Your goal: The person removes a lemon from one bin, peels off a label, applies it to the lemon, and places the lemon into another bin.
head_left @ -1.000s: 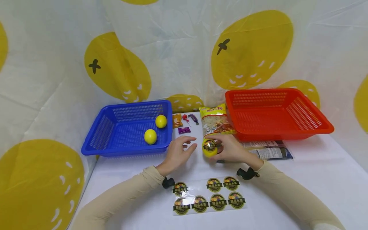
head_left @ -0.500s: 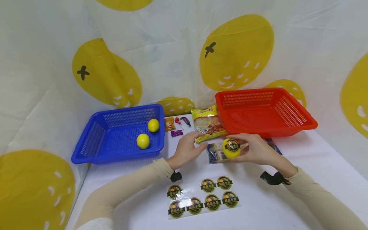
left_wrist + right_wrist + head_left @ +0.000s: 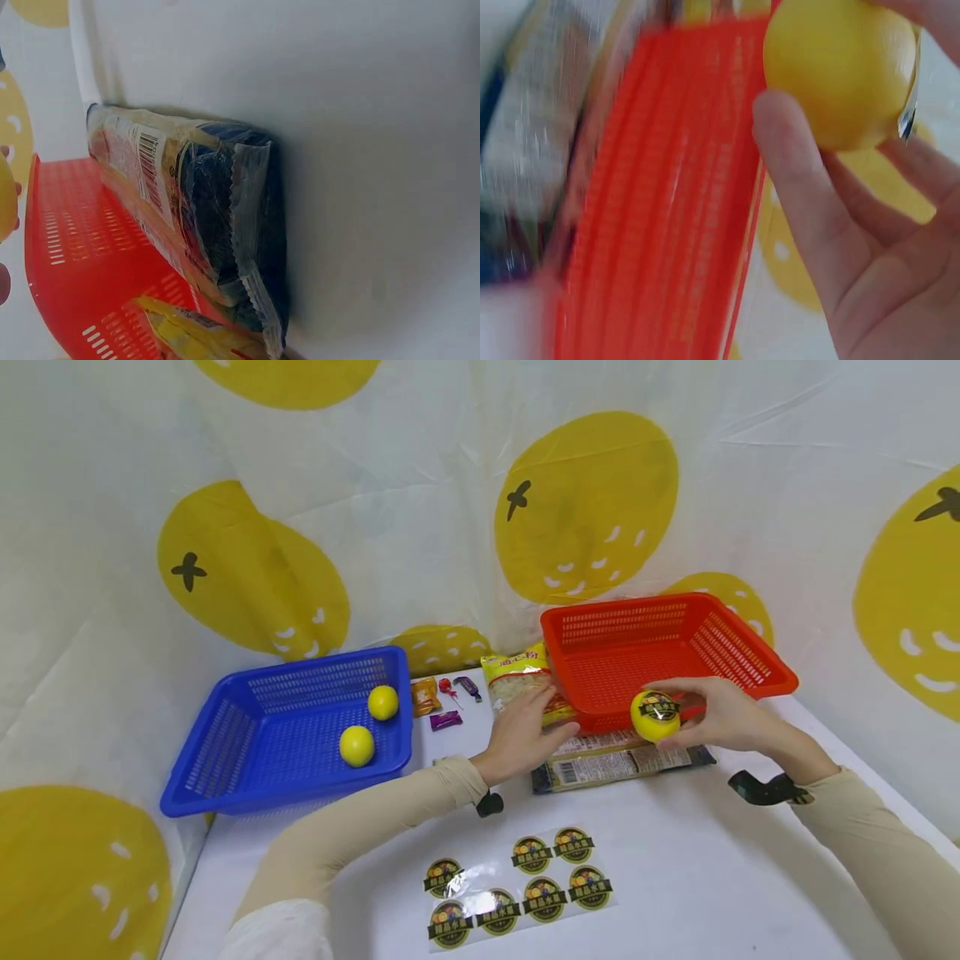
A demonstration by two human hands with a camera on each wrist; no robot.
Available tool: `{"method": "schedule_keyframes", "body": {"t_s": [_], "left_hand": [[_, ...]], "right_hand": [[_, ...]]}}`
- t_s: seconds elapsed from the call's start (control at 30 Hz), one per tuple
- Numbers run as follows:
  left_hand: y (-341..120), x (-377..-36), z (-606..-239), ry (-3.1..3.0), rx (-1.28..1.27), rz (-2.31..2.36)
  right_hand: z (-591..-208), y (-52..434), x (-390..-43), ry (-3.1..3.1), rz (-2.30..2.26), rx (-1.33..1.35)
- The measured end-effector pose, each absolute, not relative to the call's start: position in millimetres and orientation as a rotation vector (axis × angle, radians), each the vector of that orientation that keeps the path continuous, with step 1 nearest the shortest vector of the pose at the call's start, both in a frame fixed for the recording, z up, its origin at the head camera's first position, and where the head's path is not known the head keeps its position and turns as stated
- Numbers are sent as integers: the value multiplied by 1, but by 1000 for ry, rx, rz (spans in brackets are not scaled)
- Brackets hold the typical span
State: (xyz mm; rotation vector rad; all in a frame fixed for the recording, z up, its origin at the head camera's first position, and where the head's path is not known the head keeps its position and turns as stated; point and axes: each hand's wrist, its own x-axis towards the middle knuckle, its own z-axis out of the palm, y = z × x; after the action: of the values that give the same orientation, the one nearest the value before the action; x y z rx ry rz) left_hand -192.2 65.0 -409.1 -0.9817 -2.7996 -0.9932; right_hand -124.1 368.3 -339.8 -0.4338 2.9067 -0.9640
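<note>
My right hand (image 3: 716, 714) pinches a yellow lemon (image 3: 654, 720) between thumb and fingers, just over the front edge of the red basket (image 3: 603, 720). A round black-and-gold sticker (image 3: 660, 705) is on the lemon. In the right wrist view the lemon (image 3: 840, 75) shows its smooth side, with a sticker edge standing slightly off it. My left hand (image 3: 522, 739) holds nothing; its fingers reach forward, loosely bent, in front of the yellow pasta bag (image 3: 517, 672). Two more lemons (image 3: 357, 746) lie in the blue basket (image 3: 258, 735).
Long flat food packets (image 3: 600, 768) lie before the red basket. A sheet of round stickers (image 3: 517, 893) lies near the front. Between the baskets are an orange packet (image 3: 426, 697), a purple candy (image 3: 446, 720), a red lollipop (image 3: 446, 686) and a dark wrapped candy (image 3: 468, 687).
My right hand has carried the lemon rightward, from beside the pasta bag to the red basket's front edge. My left hand has also moved right, still without holding anything. The head view has shifted right.
</note>
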Motion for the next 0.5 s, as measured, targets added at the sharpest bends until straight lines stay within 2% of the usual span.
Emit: {"method": "schedule_keyframes", "body": {"t_s": [0.23,0.5], "left_hand": [[83,-199,-407,-2830,-994,-980],[96,-198,-403,-2904,-918,-874]], "right_hand": [[-325,404,-151,2858,-951,-439],[-310,416,-185,2835,-872,-292]]}}
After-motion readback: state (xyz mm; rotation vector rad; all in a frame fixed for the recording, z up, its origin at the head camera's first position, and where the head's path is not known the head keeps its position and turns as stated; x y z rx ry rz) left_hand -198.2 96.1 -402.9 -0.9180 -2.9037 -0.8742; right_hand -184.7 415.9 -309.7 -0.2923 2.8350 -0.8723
